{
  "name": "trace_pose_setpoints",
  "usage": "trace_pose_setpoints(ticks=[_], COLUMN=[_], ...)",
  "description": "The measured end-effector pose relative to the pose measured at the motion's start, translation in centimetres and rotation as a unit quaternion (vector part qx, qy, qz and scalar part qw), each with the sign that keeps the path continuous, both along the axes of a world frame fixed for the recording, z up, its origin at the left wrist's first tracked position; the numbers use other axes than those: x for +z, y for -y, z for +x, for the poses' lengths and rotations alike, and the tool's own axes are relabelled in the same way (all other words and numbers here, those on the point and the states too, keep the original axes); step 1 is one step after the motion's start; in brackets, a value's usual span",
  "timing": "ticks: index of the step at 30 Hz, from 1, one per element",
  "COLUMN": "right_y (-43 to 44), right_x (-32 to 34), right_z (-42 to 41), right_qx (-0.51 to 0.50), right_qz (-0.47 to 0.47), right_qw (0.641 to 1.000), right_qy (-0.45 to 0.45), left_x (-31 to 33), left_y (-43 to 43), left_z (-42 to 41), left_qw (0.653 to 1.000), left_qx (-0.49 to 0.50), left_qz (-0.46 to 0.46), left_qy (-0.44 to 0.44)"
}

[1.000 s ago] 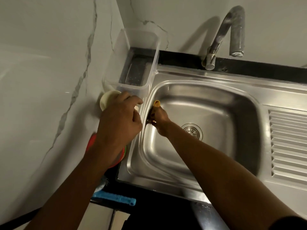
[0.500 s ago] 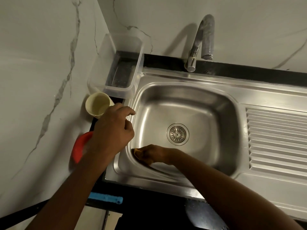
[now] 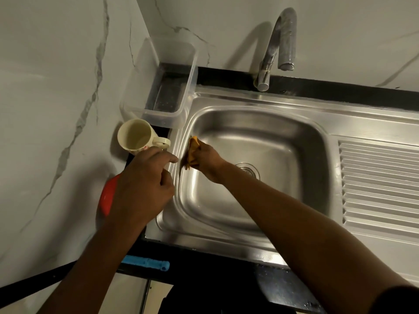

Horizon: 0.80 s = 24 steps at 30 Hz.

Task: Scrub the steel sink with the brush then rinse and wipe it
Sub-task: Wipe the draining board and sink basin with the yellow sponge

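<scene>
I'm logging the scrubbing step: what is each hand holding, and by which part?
The right hand grips the orange brush along its right side, against the sink's left wall. The left hand holds nothing.

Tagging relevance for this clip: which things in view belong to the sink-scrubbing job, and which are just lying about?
In use: steel sink; orange brush, gripped by the right hand against the basin's left wall; tap, not running.
Lying about: cream mug; clear plastic tub; red item; blue object at the counter front.
</scene>
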State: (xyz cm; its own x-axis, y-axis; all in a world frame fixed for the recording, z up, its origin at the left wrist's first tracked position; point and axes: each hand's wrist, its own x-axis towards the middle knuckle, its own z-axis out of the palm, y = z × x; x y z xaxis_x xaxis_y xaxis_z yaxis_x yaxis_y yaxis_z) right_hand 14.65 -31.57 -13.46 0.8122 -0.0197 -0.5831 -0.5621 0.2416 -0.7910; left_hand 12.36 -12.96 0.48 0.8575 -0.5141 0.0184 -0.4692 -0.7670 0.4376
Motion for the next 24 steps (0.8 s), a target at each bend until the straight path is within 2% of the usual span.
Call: trace_pose_setpoints(ticks=[3, 6, 10, 14, 19, 24], right_y=[-1.5, -2.0, -2.8, -3.3, -2.8, 1.1], right_x=[-1.5, -2.7, -3.2, -2.8, -2.8, -1.4], right_z=[-0.3, -3.6, -7.3, -8.1, -9.1, -11.6], right_qx=[0.048, 0.099, 0.169, 0.189, 0.336, 0.435], right_qz=[-0.066, -0.025, -0.027, -0.109, -0.194, -0.213], right_qw=[0.996, 0.994, 0.98, 0.968, 0.919, 0.874], right_qy=[-0.025, -0.045, -0.105, -0.126, -0.066, -0.045], left_x=[0.1, 0.1, -0.7, -1.2, -1.9, -2.2], left_y=[-0.4, -0.1, 0.6, 1.6, 2.4, 3.2], left_z=[-0.4, -1.5, -2.9, -3.8, -4.3, -4.9], left_qw=[1.0, 1.0, 0.999, 0.999, 0.998, 0.998], left_qx=[0.001, -0.005, -0.025, -0.03, -0.033, -0.029], left_qz=[0.0, 0.001, -0.001, 0.011, -0.008, -0.01], left_qy=[0.003, -0.007, -0.024, -0.03, -0.052, -0.058])
